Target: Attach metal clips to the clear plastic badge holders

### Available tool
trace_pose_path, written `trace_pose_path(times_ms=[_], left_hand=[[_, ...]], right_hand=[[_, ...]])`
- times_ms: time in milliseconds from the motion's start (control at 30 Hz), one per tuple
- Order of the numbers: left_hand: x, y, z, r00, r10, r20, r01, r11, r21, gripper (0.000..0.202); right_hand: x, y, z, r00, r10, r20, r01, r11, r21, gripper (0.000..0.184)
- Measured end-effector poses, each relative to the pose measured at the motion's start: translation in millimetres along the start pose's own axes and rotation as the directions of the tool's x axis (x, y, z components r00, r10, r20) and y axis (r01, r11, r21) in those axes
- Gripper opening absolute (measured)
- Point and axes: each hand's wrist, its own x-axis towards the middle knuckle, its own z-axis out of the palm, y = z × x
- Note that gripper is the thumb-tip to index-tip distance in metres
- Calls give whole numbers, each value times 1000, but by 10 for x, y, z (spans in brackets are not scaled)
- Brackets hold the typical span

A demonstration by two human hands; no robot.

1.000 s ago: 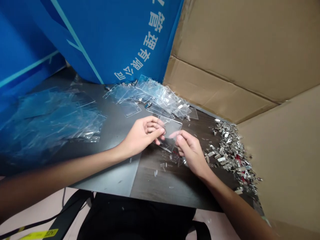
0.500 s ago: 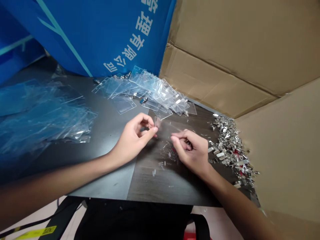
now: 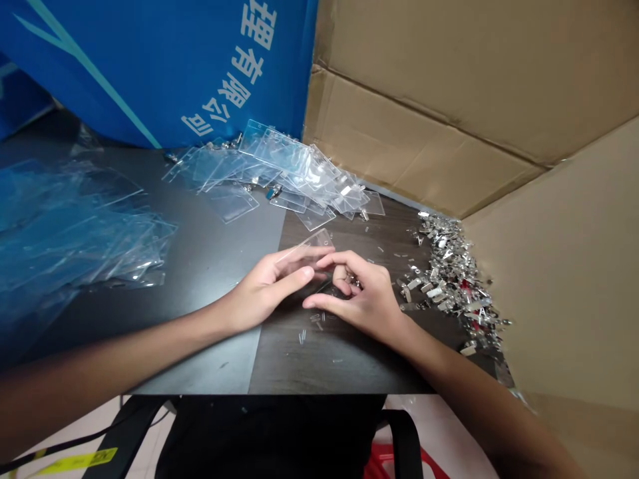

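Head view. The left hand [image 3: 267, 283] lies at lower center, fingers extended and close together, and the right hand [image 3: 362, 296] sits just beside it, fingers curled inward. A clear plastic card holder [image 3: 313, 241] lies between and partly beneath the hands; whether either hand pinches it cannot be told. Small clear plastic bits [image 3: 302, 336] lie below the hands on the dark table [image 3: 214, 253]. More card holders [image 3: 294, 169] are heaped at upper center, a blue-tinted stack of them [image 3: 84, 229] lies at left, and metal clips [image 3: 452, 273] are piled at right, against a cardboard box flap [image 3: 564, 266]. A blue banner [image 3: 150, 66] with white characters fills the upper left.
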Motion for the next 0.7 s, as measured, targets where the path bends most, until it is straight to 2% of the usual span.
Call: trace_pose_path(times_ms=[100,133,200,267,333,400,467,500,533,600,633,700], left_hand=[[6,12,16,990,83,-116,-65,986,151,34],[-1,7,22,975,156,-159,-114,962,250,30],[-18,-9,25,916,345,-203,-221,858,463,22],[-29,-26,9,839,514,-177,-310,720,621,19],[-31,-39,-19,773,624,-118,-367,591,719,20],[-28,-46,-47,747,663,-56,-379,493,783,23],[-31,-47,-63,770,638,-4,-361,440,822,22],[-36,-46,-65,795,607,20,-354,435,828,22],[-42,-43,-63,821,569,44,-353,446,822,30],[-56,-33,-52,870,490,62,-348,519,781,57],[-60,-27,-44,891,451,42,-324,570,755,60],[-56,-17,-27,927,372,-50,-227,662,714,43]], right_hand=[[14,-13,4,981,190,-40,-184,977,109,38],[16,-9,7,963,266,-51,-253,951,178,36],[26,8,12,905,424,-25,-392,858,333,34],[45,23,13,834,545,92,-521,721,456,42],[71,25,8,776,572,265,-614,591,524,52],[95,16,-5,770,519,371,-630,526,572,55],[111,5,-24,818,473,327,-564,547,619,52],[114,1,-35,847,462,263,-514,585,627,50],[113,-4,-44,873,448,193,-463,637,616,47],[102,-19,-58,917,392,73,-369,765,528,43],[91,-30,-61,937,348,36,-325,827,459,41],[63,-61,-57,967,253,13,-244,918,312,37]])
